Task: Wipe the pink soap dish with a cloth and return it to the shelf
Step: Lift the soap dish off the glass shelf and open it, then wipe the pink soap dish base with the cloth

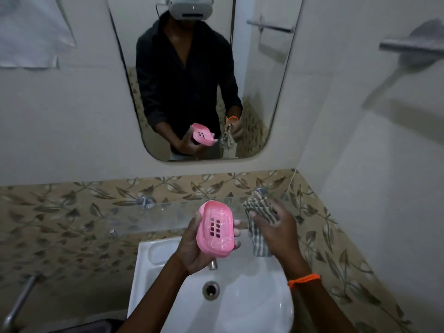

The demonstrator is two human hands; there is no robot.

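From the head view, a pink dish (215,229) of glossy moulded plastic is seen, oval with rounded corners and a raised rim; a block of small rectangular drain slots is cut through its middle, and pale streaks are visible on its inner face; it is held tilted above the sink (153,280), its hollow side turned up towards the camera, just in front of the shelf (168,213). The left hand (192,251) is cupped beneath the dish; its thumb is laid along the left rim and its fingers (236,230) are curled round the right edge, so the dish is clasped. A cloth (260,213), soft and woven in a grey and cream check, is bunched just right of the dish without touching it; one end is fanned upward and the other hangs down. The right hand (278,228) is clenched round the cloth, back of the hand up, wrist bent; an orange thread band (304,280) is worn on that wrist. The sink is white glazed ceramic with a metal drain (211,290); the shelf is clear glass on metal studs, fixed against leaf-patterned tiles (72,212); the person is reflected in a round-cornered mirror (259,80) above.
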